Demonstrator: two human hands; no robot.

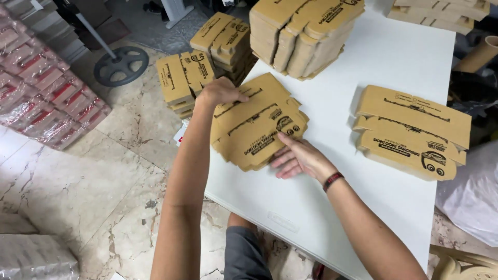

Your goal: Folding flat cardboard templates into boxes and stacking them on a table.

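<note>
On the floor left of the desk lie shrink-wrapped red packs [46, 93], a dark wheel [120, 65] and two low piles of flat brown cartons [184, 78]. At the desk's [311, 207] left edge a small stack of flat cartons [257, 124] overhangs slightly. The left hand [220, 93] presses fingers down on the stack's far corner, closed over its edge. The right hand [301, 155] lies open, fingers spread, touching the near corner. Squaring the stack well probably means pushing both corners inward evenly while keeping the sheets flat. Further right: one tall stack [301, 36] at the far edge, another [441, 11] at the far right corner, and one low stack [412, 132] by the right edge. Four stacks on the desk.
</note>
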